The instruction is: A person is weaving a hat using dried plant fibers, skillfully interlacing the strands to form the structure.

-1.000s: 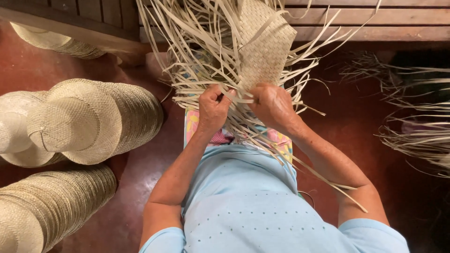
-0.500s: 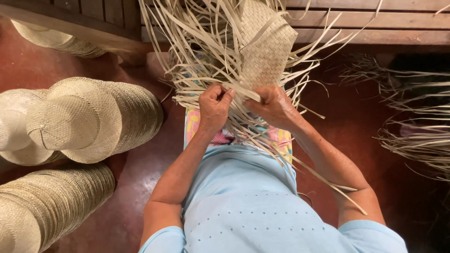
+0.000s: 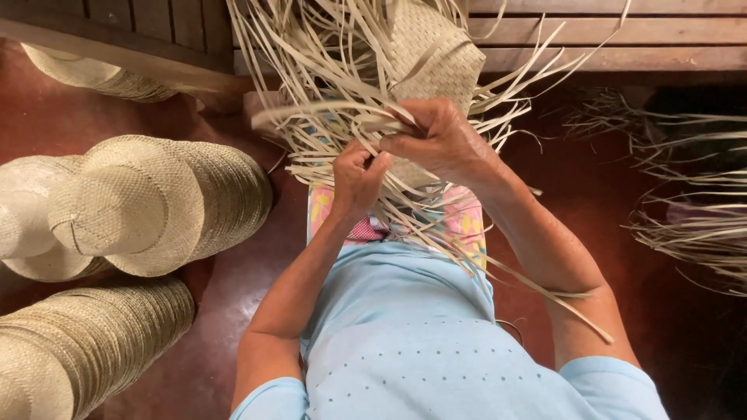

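Plainly the half-woven palm-leaf hat (image 3: 436, 54) over the person's lap was light and springy, its loose strips (image 3: 327, 117) stiff enough to fan out yet likely to crease (best gripped near the woven edge). The left hand (image 3: 356, 177) pinched one strip; the right hand (image 3: 440, 140) clenched a bundle. Stacks of finished hats (image 3: 148, 202) lay left on the red floor (image 3: 233, 295), wooden planks (image 3: 607, 39) beyond.

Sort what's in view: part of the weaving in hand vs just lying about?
In hand:
left hand
right hand
half-woven piece
loose straw strips

Lying about:
stacked woven hats
lower hat stack
straw bundle on floor
wooden bench
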